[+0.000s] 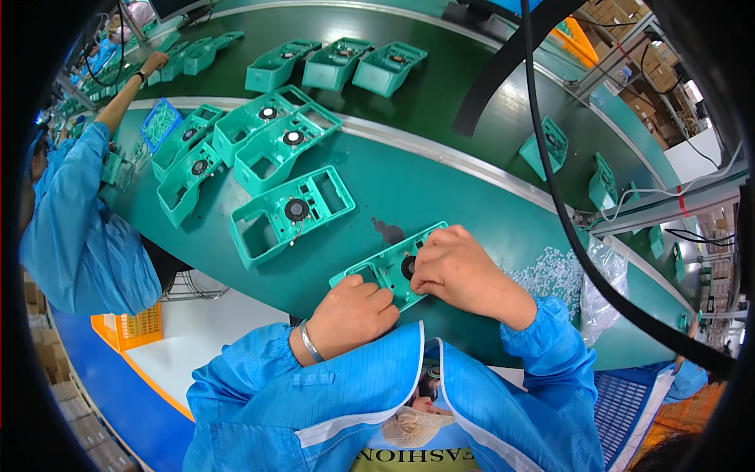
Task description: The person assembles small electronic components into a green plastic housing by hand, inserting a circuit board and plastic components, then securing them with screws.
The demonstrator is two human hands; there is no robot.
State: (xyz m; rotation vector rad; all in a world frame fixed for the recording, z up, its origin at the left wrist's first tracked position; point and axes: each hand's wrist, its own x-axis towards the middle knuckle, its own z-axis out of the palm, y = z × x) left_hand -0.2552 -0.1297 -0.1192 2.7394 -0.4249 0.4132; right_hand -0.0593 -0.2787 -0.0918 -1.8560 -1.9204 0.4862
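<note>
A green plastic housing lies on the table right in front of me, tilted up to the right. My left hand is closed on its near left end, fingers curled over the rim. Above its right half, my right hand is bent in a pinch beside a round black speaker set in the housing. Whatever lies between those fingertips is hidden. Beyond my hands, another green housing rests open side up, with a round black speaker and thin loose wires.
Several more housings crowd the table's far left, near a blue tray of small green parts. Small pale pieces lie scattered right, by a clear plastic bag. A black cable hangs across. A co-worker's arm reaches toward the conveyor.
</note>
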